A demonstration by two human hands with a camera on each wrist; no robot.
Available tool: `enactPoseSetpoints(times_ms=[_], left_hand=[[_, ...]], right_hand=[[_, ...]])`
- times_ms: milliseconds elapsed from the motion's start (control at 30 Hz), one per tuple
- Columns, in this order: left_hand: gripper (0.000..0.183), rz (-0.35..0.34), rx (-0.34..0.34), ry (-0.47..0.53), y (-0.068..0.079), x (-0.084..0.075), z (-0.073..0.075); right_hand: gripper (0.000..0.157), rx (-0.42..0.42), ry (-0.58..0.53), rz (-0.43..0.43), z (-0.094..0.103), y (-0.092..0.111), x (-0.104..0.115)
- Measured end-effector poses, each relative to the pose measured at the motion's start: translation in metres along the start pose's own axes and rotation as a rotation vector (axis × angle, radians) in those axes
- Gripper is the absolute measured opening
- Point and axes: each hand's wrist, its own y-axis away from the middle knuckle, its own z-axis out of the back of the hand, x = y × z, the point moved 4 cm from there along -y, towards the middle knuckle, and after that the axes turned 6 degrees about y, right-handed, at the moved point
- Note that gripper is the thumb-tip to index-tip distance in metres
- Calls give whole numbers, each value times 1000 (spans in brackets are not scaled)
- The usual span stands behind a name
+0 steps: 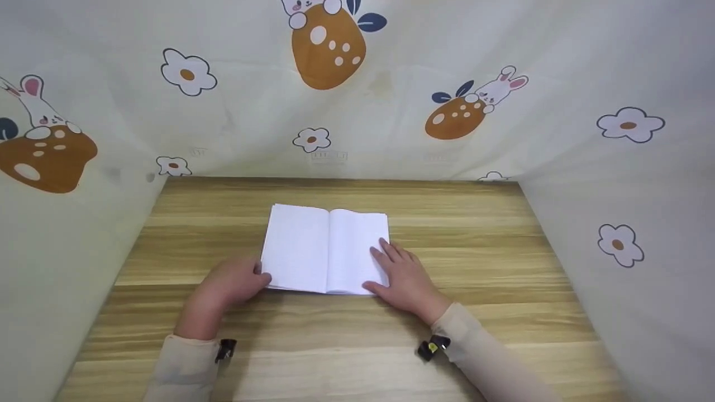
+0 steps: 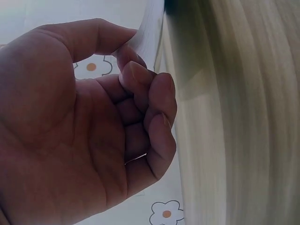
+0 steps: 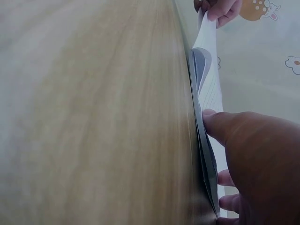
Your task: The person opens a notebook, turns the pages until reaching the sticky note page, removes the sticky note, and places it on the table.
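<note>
An open notebook [image 1: 299, 245] with blank-looking white pages lies on the wooden table, its dark cover edge [image 3: 199, 126] showing in the right wrist view. My left hand [image 1: 237, 279] pinches the lower left corner of the left-hand pages between thumb and curled index finger. In the left wrist view those pages [image 2: 150, 37] rise from the pinch, and the left hand's [image 2: 108, 122] other fingers are curled. My right hand [image 1: 408, 279] lies over the right page's outer edge, fingers spread, with its thumb [image 3: 215, 123] resting on the page near the lower edge.
The wood-grain table [image 1: 346, 346] reaches back to a pale curtain [image 1: 240, 128] printed with flowers and rabbits, which encloses it at the back and both sides. Long light sleeves [image 1: 187, 368] cover both forearms. Small black devices [image 1: 433, 347] are worn at the wrists.
</note>
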Motion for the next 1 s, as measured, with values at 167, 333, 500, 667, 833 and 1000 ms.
enactPoseSetpoints(times_ms=[167, 333, 500, 667, 833, 1000], left_hand=[[27, 2, 3, -26, -3, 6, -3], [26, -6, 11, -58, -6, 10, -6], [28, -8, 5, -53, -7, 13, -7], [31, -18, -11, -68, -8, 14, -8], [34, -21, -26, -104, -5, 9, -5], [36, -28, -108, -177, 1, -12, 3]], right_hand=[[88, 7, -12, -3, 1, 1, 1], [88, 3, -14, -1, 0, 0, 0], [88, -1, -14, 1, 1, 0, 1], [88, 2, -10, -2, 1, 1, 0], [89, 10, 3, -6, -2, 0, -1], [89, -1, 4, 2, -3, 0, -2]])
